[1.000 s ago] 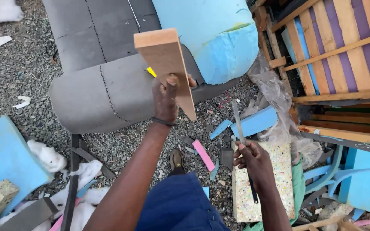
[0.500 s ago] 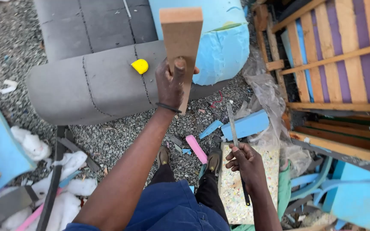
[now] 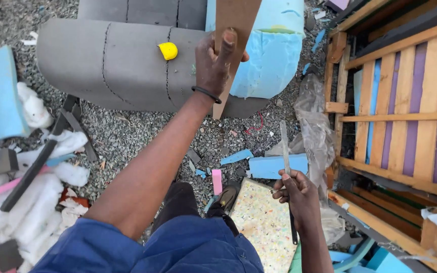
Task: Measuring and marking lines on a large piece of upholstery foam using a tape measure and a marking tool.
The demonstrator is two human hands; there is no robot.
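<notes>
Two hands busy: left hand (image 3: pixel 215 63) clamped on a brown board (image 3: pixel 231 45) held upright over the grey foam slab (image 3: pixel 112 65) with its yellow cap (image 3: pixel 168 50), blue foam block (image 3: pixel 274 50) just behind, right hand (image 3: pixel 295 194) fisted round a thin blade (image 3: pixel 285 149) above the speckled foam pad (image 3: pixel 261 222).
</notes>
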